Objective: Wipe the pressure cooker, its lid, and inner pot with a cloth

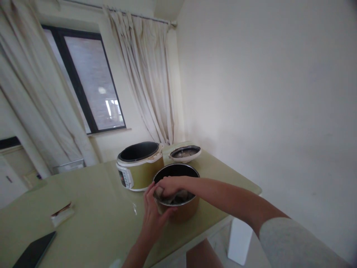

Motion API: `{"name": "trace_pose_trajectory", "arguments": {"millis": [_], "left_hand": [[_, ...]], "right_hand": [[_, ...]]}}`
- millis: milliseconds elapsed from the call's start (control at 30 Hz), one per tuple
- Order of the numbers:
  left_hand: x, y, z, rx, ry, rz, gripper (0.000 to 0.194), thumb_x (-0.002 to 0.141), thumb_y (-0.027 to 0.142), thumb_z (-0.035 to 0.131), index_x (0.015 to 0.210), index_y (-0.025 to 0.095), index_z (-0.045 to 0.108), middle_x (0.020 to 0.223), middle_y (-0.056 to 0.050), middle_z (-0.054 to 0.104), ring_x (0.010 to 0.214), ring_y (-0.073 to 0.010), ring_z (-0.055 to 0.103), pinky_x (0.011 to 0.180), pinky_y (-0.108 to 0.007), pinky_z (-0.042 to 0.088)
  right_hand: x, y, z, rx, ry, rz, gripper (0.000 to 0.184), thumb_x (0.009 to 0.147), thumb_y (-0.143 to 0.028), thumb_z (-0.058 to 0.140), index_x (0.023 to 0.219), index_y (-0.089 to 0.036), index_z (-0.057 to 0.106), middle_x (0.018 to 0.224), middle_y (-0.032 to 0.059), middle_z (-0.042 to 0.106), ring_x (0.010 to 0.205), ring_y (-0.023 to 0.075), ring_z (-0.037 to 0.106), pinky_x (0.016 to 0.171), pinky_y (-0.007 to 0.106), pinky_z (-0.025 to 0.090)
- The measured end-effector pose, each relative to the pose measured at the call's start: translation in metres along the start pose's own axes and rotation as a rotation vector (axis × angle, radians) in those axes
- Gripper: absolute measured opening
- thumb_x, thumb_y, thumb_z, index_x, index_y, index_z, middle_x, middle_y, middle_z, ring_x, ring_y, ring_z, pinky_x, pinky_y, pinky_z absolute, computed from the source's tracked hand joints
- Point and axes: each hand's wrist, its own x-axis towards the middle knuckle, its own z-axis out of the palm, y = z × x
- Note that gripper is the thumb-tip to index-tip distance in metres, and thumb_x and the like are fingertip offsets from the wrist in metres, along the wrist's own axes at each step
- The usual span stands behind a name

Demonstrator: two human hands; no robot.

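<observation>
Near the table's right edge stands a dark-lined cooker inner pot (187,211) with a shiny rim and a brownish outside. My left hand (153,214) grips its near left side, fingers at the rim and thumb against the wall. Inside the pot, my right hand (169,185) is closed on a greyish cloth (181,195), pressed toward the left inner wall. My fingers partly hide the cloth, and my forearm crosses the rim. Just behind to the left is the open electric cooker body (149,172), yellow-green and white with a control panel.
A round lid (186,153) lies inner side up behind the pot. On the left of the pale green table (103,219) are a small packet (63,214) and a dark flat device (35,250). A white wall (264,93) rises along the right; curtains (147,74) hang behind.
</observation>
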Motion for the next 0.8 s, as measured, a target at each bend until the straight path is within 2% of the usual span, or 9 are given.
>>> {"name": "trace_pose_trajectory", "arguments": {"millis": [133, 233, 300, 367, 500, 600, 700, 733, 800], "left_hand": [[0.0, -0.017, 0.002, 0.067, 0.094, -0.016, 0.101, 0.082, 0.057, 0.08, 0.159, 0.021, 0.026, 0.155, -0.02, 0.044, 0.144, -0.0389, 0.045, 0.116, -0.063, 0.043], [0.007, -0.018, -0.004, 0.081, 0.037, -0.048, 0.101, 0.079, 0.057, 0.083, 0.158, 0.021, 0.031, 0.148, -0.017, 0.052, 0.138, -0.0375, 0.05, 0.113, -0.061, 0.045], [0.015, -0.013, -0.009, 0.08, -0.046, -0.061, 0.084, 0.079, 0.054, 0.083, 0.148, 0.022, 0.046, 0.143, -0.014, 0.057, 0.134, -0.0355, 0.053, 0.111, -0.057, 0.047], [0.022, -0.006, -0.013, 0.11, -0.121, -0.055, 0.054, 0.08, 0.049, 0.082, 0.125, 0.024, 0.064, 0.141, -0.011, 0.059, 0.131, -0.0346, 0.055, 0.11, -0.054, 0.047], [0.031, 0.013, -0.011, 0.247, -0.235, -0.013, 0.01, 0.082, 0.025, 0.073, 0.092, 0.023, 0.069, 0.12, -0.01, 0.068, 0.117, -0.0327, 0.058, 0.108, -0.051, 0.046], [0.038, 0.024, -0.011, 0.353, -0.312, 0.053, 0.007, 0.083, 0.016, 0.065, 0.084, 0.022, 0.069, 0.091, -0.006, 0.069, 0.102, -0.0296, 0.06, 0.112, -0.052, 0.041], [0.053, 0.026, -0.02, 0.39, -0.424, 0.097, 0.01, 0.086, 0.031, 0.071, 0.079, 0.023, 0.07, 0.084, -0.006, 0.071, 0.098, -0.0303, 0.061, 0.101, -0.048, 0.046], [0.06, 0.026, -0.024, 0.399, -0.481, 0.105, 0.018, 0.086, 0.038, 0.073, 0.077, 0.023, 0.071, 0.081, -0.007, 0.071, 0.097, -0.031, 0.061, 0.095, -0.045, 0.047], [0.073, 0.028, -0.03, 0.408, -0.606, 0.115, 0.03, 0.086, 0.051, 0.073, 0.074, 0.024, 0.072, 0.078, -0.008, 0.072, 0.094, -0.031, 0.064, 0.085, -0.04, 0.048]], "right_hand": [[-0.026, 0.012, -0.012, 0.341, -0.01, -0.209, 0.047, 0.074, -0.011, 0.071, 0.12, -0.016, 0.073, 0.111, 0.0046, 0.077, 0.1, 0.023, 0.07, 0.085, 0.028, 0.052], [-0.059, 0.031, -0.035, 0.548, -0.073, -0.233, 0.044, 0.072, -0.012, 0.071, 0.116, -0.012, 0.075, 0.108, 0.003, 0.076, 0.102, 0.0213, 0.068, 0.088, 0.026, 0.052], [-0.08, 0.035, -0.05, 0.546, -0.08, -0.263, 0.043, 0.072, -0.013, 0.07, 0.115, -0.012, 0.076, 0.108, 0.0027, 0.076, 0.102, 0.0211, 0.068, 0.091, 0.027, 0.051], [-0.096, 0.027, -0.057, 0.401, -0.017, -0.315, 0.043, 0.072, -0.016, 0.072, 0.114, -0.015, 0.076, 0.111, 0.0028, 0.075, 0.103, 0.0212, 0.067, 0.093, 0.029, 0.049], [-0.116, -0.012, -0.037, -0.164, 0.279, -0.318, 0.051, 0.072, -0.022, 0.076, 0.123, -0.024, 0.072, 0.118, 0.0079, 0.071, 0.107, 0.0268, 0.062, 0.098, 0.041, 0.045], [-0.133, -0.028, -0.011, -0.396, 0.351, -0.355, 0.06, 0.072, -0.023, 0.076, 0.132, -0.025, 0.066, 0.13, 0.0128, 0.067, 0.12, 0.0331, 0.056, 0.103, 0.051, 0.04], [-0.157, -0.016, 0.017, -0.194, 0.519, -0.255, 0.061, 0.077, -0.026, 0.073, 0.138, -0.028, 0.064, 0.139, 0.0121, 0.065, 0.127, 0.0332, 0.055, 0.11, 0.051, 0.038], [-0.165, -0.009, 0.029, -0.044, 0.669, -0.167, 0.058, 0.08, -0.029, 0.071, 0.137, -0.028, 0.064, 0.138, 0.0117, 0.065, 0.127, 0.0327, 0.057, 0.111, 0.049, 0.04], [-0.178, 0.006, 0.058, 0.31, 1.12, 0.035, 0.047, 0.085, -0.038, 0.065, 0.13, -0.025, 0.068, 0.129, 0.0133, 0.069, 0.122, 0.0334, 0.062, 0.107, 0.049, 0.047]]}}
